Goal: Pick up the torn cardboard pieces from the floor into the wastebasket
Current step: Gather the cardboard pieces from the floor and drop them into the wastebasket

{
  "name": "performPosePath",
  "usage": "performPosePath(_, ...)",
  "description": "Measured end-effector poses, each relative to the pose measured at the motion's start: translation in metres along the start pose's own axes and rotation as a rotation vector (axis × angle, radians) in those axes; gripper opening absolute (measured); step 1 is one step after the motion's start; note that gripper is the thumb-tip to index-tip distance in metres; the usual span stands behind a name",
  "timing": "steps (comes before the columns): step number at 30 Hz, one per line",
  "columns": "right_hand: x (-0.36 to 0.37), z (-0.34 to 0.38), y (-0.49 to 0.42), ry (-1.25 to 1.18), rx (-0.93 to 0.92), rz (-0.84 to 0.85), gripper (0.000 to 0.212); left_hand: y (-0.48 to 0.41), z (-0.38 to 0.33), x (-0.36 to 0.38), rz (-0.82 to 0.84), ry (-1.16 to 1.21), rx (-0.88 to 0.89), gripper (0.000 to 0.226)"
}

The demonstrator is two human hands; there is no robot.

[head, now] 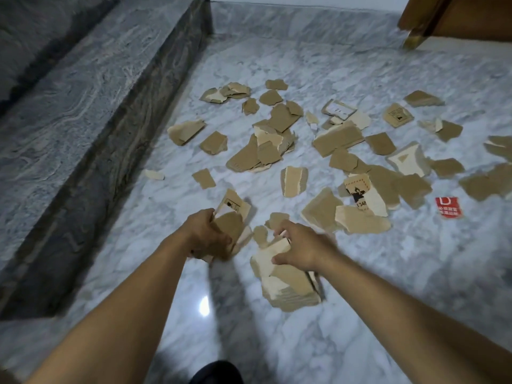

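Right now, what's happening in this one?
A person is gathering torn cardboard off a marble floor. The left hand grips a small bunch of pieces, and the right hand holds a thicker stack. Most of the scattered pieces lie on the floor ahead, along with a red scrap off to the right. No wastebasket is in view.

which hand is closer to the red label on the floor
Right. The right hand, gripping cardboard pieces, is left of the red label; the left hand, also gripping some, is farther left.
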State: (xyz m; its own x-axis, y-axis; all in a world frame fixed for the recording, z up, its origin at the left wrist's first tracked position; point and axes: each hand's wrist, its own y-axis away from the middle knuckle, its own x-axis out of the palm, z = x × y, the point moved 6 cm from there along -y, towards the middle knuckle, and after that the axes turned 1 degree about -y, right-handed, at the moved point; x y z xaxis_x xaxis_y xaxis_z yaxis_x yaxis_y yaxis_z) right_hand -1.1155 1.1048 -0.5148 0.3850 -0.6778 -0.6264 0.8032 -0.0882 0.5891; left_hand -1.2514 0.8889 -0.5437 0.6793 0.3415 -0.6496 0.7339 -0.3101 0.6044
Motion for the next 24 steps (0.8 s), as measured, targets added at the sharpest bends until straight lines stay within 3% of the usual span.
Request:
performPosePath(3, 0.031, -0.001, 0.000, 0.391, -0.014, 0.016, 0.105, -0.006, 0.006, 0.016, -0.091, -0.224, 0.032, 0.061)
performPosePath(6, 0.048, -0.006, 0.000, 0.469, 0.032, 0.004, 0.104, -0.005, 0.003, 0.025, -0.192, -0.224, 0.042, 0.083)
performPosePath(10, 0.043, -0.015, -0.003, 0.385, 0.087, -0.021, 0.093, -0.010, -0.001, 0.030, -0.153, -0.121, 0.024, 0.095)
performPosePath(14, 0.041, -0.015, -0.006, 0.347, 0.049, 0.024, 0.074, -0.010, -0.003, 0.028, -0.099, -0.153, -0.003, 0.066)
performPosePath(17, 0.030, -0.013, -0.005, 0.242, 0.036, 0.070, 0.080, -0.008, -0.004, 0.026, -0.067, -0.035, -0.005, 0.057)
performPosePath(19, 0.005, -0.015, -0.002, 0.083, 0.037, 0.002, 0.090, -0.007, -0.008, 0.017, -0.078, 0.060, 0.012, 0.061)
performPosePath(22, -0.055, -0.035, 0.005, -0.167, 0.057, -0.204, 0.079, -0.004, -0.028, -0.003, -0.096, 0.101, 0.059, 0.056)
performPosePath(24, -0.092, -0.058, 0.009, -0.277, 0.104, -0.316, 0.084, -0.003, -0.046, -0.012, -0.085, 0.085, 0.084, 0.055)
